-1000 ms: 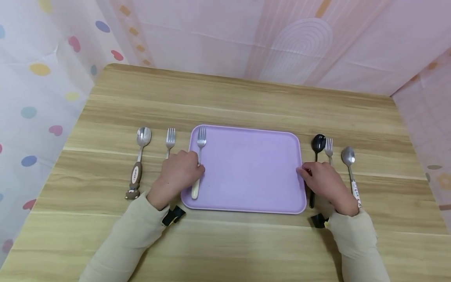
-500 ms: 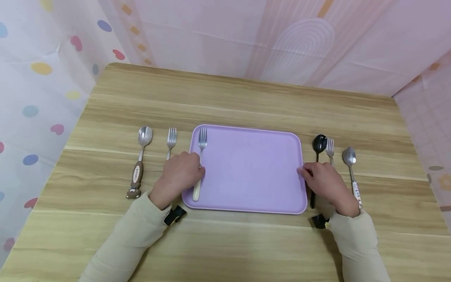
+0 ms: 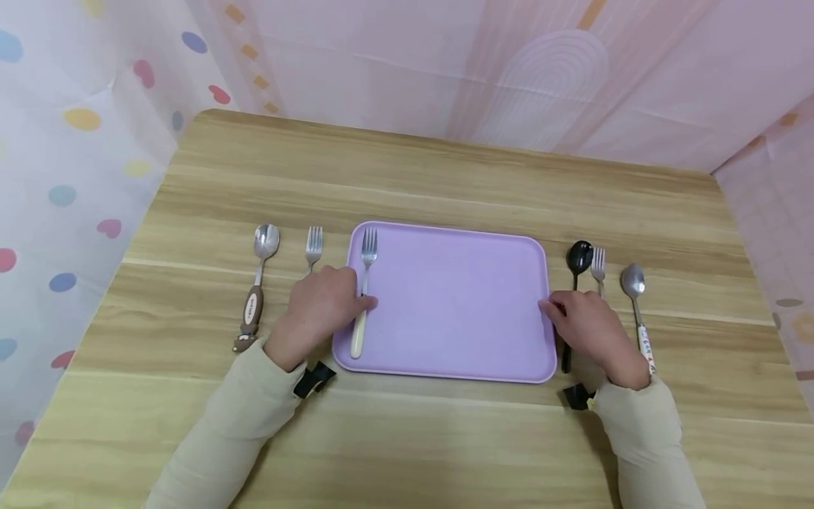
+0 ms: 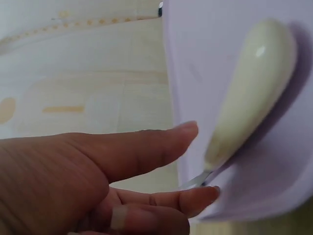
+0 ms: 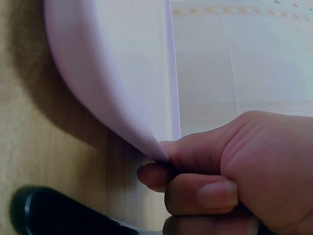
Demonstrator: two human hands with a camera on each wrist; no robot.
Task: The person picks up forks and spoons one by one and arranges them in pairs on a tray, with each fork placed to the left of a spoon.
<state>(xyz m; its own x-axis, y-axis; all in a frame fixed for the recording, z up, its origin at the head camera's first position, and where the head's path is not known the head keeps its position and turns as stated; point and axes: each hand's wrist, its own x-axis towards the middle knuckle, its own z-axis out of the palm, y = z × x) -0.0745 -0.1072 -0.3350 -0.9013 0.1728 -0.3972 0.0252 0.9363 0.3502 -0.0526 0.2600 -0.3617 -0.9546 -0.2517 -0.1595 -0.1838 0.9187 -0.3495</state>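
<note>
A lilac tray (image 3: 458,311) lies on the table. A fork with a cream handle (image 3: 357,336) rests inside its left side, tines pointing away from me. My left hand (image 3: 324,304) is over the tray's left edge at the fork's neck. In the left wrist view its thumb (image 4: 181,137) and finger (image 4: 200,199) are apart, near the metal neck; contact is unclear. At the opposite edge, my right hand (image 3: 585,325) pinches the tray's rim between thumb and finger, plainly seen in the right wrist view.
Left of the tray lie a spoon with a brown figure handle (image 3: 251,311) and another fork (image 3: 314,244), partly hidden by my hand. To the right are a black spoon (image 3: 579,256), a small fork (image 3: 598,263) and a spoon with a patterned handle (image 3: 634,281). Curtains (image 3: 394,71) surround the table.
My left thumb has straightened and spread away from the fork's handle. The right hand keeps its hold on the tray's rim. The view has shifted slightly.
</note>
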